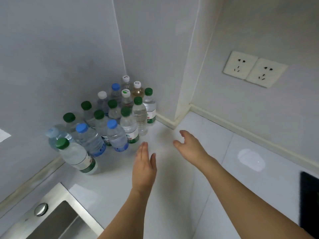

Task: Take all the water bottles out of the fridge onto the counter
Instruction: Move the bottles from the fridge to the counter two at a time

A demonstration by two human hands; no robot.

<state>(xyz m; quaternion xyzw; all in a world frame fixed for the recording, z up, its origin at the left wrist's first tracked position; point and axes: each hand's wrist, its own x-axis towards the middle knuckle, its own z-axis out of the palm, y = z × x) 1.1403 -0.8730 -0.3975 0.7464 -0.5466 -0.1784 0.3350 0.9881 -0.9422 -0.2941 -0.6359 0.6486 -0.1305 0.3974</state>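
Bottles (110, 121) crowd counter (172, 195) corner; sink (57, 219) near.

Bottles (110, 121) crowd the corner; counter (198, 152) right of them lies open.

Dim soft light, counter (172, 187) glare, wide-angle edge distortion

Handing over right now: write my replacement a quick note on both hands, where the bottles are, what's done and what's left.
Left hand: open, fingers straight, empty, over the counter just short of the bottles.
Right hand: open, fingers loosely curled, nothing in its grip.
Water bottles: a cluster stands upright in the counter's back corner, with green, blue and white caps.
Done: many bottles already out on the counter.
Left: the fridge is out of view, so check it for remaining bottles; the count still inside cannot be told.
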